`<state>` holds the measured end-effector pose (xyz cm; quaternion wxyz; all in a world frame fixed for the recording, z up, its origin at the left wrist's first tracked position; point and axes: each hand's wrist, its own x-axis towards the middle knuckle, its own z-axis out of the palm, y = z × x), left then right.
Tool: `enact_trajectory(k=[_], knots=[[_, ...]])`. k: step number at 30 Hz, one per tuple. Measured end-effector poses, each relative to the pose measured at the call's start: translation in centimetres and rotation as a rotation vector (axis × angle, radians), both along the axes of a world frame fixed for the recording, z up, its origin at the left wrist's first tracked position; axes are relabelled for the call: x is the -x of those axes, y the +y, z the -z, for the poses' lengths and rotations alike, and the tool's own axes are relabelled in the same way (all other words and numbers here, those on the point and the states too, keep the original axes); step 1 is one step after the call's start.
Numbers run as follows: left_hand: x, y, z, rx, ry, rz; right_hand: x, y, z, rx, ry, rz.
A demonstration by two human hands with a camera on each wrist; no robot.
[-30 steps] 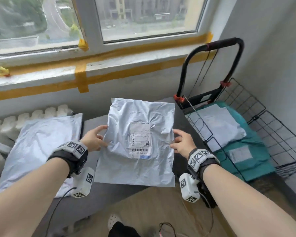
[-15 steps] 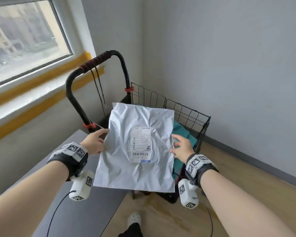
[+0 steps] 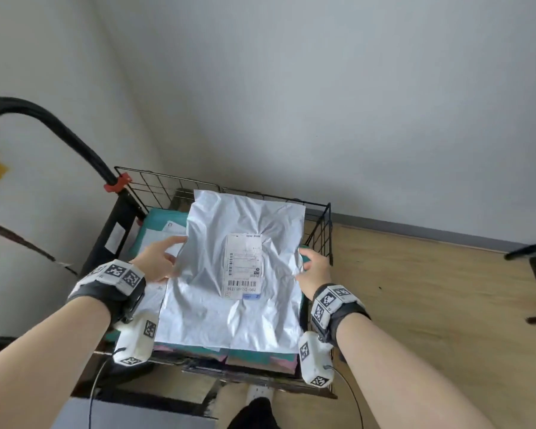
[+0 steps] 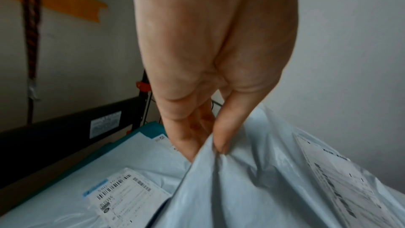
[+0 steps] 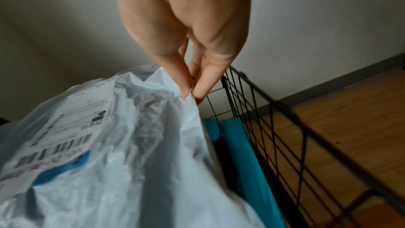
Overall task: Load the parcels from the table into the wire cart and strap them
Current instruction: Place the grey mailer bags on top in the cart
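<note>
Hands, left [image 3: 158, 264] and right [image 3: 314, 269], pinched parcel [image 3: 239, 308] edges above cart [image 3: 321, 233], over loaded parcels [image 4: 131, 152].

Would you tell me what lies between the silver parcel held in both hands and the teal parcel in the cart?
A white parcel with a barcode label lies between the silver parcel and the teal parcel, on top of the teal one; the left wrist view shows it best.

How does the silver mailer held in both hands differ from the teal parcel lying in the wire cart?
The silver mailer is silvery-white; the teal parcel is teal. The silver mailer is pinched at its side edges by the left hand and right hand, over the wire cart; the teal parcel lies inside it, mostly covered. Both are soft plastic.
</note>
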<state>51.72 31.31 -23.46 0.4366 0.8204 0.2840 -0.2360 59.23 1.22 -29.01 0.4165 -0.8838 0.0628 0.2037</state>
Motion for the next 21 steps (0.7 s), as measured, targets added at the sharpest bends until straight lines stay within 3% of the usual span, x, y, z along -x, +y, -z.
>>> enact_trajectory(k=[5,10,15,21], knots=[[-3.2,0.2,6.7,0.015,0.084,0.036,-1.5,0.8,5.1,0.086,0.083,0.083],[-4.3,-0.8,10.8,0.034,0.084,0.079,-1.4,0.2,8.3,0.2,0.192,0.117],[-4.7,-2.4,13.5,-0.014,0.12,0.143,-1.3,-0.4,9.8,0.278,0.282,0.147],[-4.8,-3.7,13.8,-0.088,0.19,0.166,-1.4,-0.3,10.2,0.187,0.444,0.094]])
